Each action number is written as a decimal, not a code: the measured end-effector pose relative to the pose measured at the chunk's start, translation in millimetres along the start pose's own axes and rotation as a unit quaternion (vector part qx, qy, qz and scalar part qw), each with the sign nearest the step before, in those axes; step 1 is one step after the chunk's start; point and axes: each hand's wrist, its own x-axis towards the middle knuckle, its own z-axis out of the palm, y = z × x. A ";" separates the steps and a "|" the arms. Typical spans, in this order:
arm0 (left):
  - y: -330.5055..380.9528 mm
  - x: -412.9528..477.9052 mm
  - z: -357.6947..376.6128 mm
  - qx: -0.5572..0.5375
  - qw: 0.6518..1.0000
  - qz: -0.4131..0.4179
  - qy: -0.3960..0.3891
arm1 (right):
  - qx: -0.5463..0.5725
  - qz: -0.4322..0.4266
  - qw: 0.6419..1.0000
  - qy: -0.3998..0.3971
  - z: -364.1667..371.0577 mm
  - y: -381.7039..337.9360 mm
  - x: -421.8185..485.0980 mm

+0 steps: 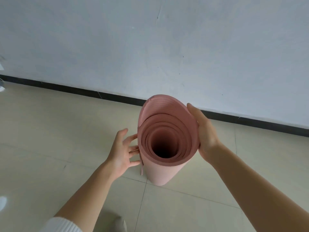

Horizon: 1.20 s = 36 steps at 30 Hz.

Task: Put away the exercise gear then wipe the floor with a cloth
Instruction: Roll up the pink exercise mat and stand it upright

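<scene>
A pink rolled exercise mat (pixel 160 171) stands upright on the tiled floor, and I look down into its loosely wound open top end. My right hand (pixel 204 131) lies flat against the right side of the roll near its top, fingers straight. My left hand (pixel 124 151) is at the roll's left side with spread, relaxed fingers whose tips touch the mat. A thin pink strap hangs down the left side of the roll.
The beige tiled floor (pixel 50 131) meets a pale wall (pixel 150 47) with a black skirting board (pixel 83 92) just behind the mat. A foot in a light shoe (pixel 119 223) shows at the bottom. White scraps lie at the left edge.
</scene>
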 end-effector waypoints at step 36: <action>29.2 33.4 31.3 0.435 0.899 0.027 -0.050 | -0.238 0.173 0.955 0.024 -6.0 42.1 24.4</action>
